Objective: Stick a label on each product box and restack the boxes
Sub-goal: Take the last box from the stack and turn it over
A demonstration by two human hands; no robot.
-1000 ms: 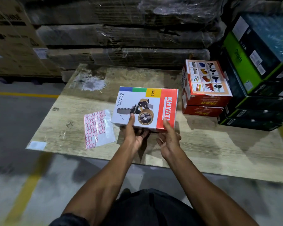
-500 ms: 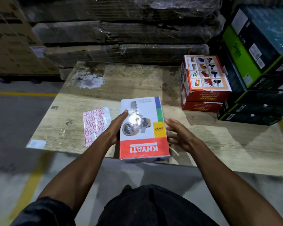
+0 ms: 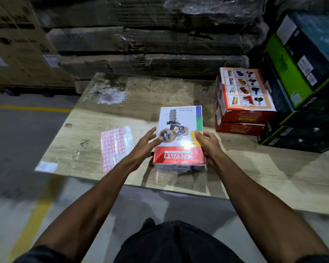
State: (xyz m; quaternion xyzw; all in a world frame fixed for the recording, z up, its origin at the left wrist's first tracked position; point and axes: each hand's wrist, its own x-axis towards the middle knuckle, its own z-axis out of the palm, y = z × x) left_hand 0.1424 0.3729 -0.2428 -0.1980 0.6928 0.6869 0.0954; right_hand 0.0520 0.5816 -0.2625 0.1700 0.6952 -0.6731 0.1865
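A white and red Khyati box (image 3: 179, 122) lies flat on the wooden board (image 3: 179, 92), its red band toward me. My left hand (image 3: 147, 142) rests on its left side with straight fingers on the top face. My right hand (image 3: 207, 144) grips the right edge, thumb on top. A sheet of red-bordered labels (image 3: 114, 147) in a clear sleeve lies on the board just left of my left hand. Two red Ikon boxes (image 3: 243, 103) are stacked at the right.
Dark and green boxes (image 3: 300, 88) are piled at the far right beside the Ikon stack. Wrapped flat cartons (image 3: 150, 35) rise behind the board. A brown carton (image 3: 17, 54) stands at the left, above a floor with a yellow line (image 3: 30, 108).
The Khyati box was held up facing me, then turned a quarter and laid flat on the board. My right hand has closed on its right edge; my left hand rests on its left side.
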